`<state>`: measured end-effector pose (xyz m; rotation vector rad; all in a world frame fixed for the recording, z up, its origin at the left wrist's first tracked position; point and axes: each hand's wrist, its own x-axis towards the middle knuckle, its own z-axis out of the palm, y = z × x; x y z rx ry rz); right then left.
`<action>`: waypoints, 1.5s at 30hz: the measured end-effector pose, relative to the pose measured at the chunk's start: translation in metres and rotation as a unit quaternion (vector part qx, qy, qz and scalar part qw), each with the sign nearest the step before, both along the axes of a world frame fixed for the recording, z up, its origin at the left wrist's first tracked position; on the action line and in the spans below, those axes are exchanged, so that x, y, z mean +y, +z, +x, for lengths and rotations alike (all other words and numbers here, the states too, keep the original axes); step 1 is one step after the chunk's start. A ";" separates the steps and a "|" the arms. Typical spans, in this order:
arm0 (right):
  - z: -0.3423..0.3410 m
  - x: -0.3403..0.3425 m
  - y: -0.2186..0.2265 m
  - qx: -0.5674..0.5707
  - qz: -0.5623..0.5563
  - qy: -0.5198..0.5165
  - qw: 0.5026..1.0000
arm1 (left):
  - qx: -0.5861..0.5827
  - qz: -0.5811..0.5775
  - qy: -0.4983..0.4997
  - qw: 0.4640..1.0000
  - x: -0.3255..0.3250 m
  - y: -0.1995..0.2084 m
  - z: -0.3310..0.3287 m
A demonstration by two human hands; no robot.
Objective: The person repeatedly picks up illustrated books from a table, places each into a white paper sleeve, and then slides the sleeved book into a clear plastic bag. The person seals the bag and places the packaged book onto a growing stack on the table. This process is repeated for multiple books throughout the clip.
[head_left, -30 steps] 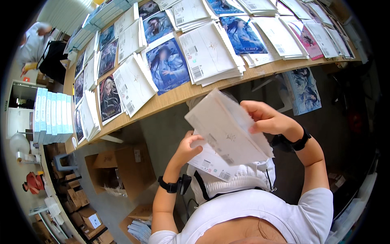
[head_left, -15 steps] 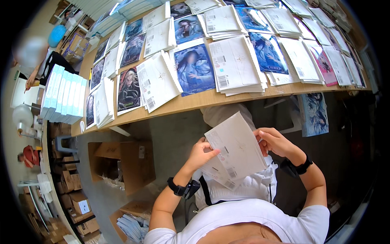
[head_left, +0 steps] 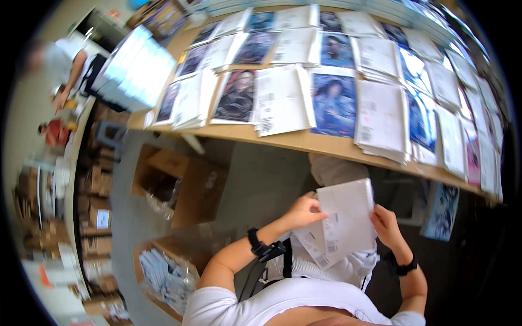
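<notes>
A small stack of white envelopes (head_left: 349, 214) with printed labels is held over my lap, its sheets slightly fanned at the lower left. My left hand (head_left: 304, 212) pinches the left edge, thumb lying on top. At the right edge my right hand (head_left: 384, 221) grips with thumb and fingers; some of its fingers are hidden. Beyond them, on the wooden table (head_left: 228, 132), stand rows of white envelope piles (head_left: 383, 117) alternating with illustrated cards. The closest card (head_left: 333, 106) is blue with a long-haired figure; a dark one (head_left: 235, 96) lies left of it.
An open cardboard box (head_left: 200, 193) sits on the floor at left, with another box (head_left: 140, 266) of plastic-wrapped blue items nearer me. Light-blue boxes (head_left: 133, 70) are stacked at the table's left end. Another person (head_left: 73, 65) is at the far left.
My view has swung left, so the table appears tilted and shifted right. Both hands still hold the envelopes; the right hand now grips their edge more closely.
</notes>
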<state>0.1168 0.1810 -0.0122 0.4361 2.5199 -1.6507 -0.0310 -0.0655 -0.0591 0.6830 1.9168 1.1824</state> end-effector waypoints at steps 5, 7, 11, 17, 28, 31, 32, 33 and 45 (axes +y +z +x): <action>0.015 -0.015 -0.021 0.037 0.086 0.043 0.995 | 0.042 0.020 0.041 0.998 -0.004 0.000 0.005; 0.009 -0.030 0.023 -0.184 -0.056 0.009 0.981 | -0.002 0.018 0.035 0.999 -0.007 0.002 0.003; 0.021 -0.028 0.030 -0.164 -0.177 -0.016 0.970 | 0.025 0.032 0.059 0.997 -0.006 -0.008 0.005; 0.064 -0.028 -0.017 -0.139 -0.242 -0.023 0.960 | 0.052 0.021 0.060 0.997 -0.009 -0.012 0.006; -0.029 0.036 0.136 -0.001 0.024 -0.037 0.999 | 0.063 0.079 -0.002 0.995 -0.011 -0.005 -0.001; -0.082 0.079 0.144 0.070 -0.107 -0.088 0.988 | 0.059 0.081 -0.018 0.995 -0.012 0.007 -0.002; -0.104 0.096 0.137 0.104 -0.132 -0.130 0.977 | 0.053 0.089 -0.018 0.994 -0.010 0.009 -0.002; -0.134 0.101 0.141 0.095 -0.170 -0.185 0.963 | 0.049 0.091 -0.009 0.995 -0.012 0.010 -0.001; -0.283 0.182 0.098 -0.013 -0.114 -0.286 0.951 | -0.097 0.140 0.085 0.982 -0.030 0.017 -0.001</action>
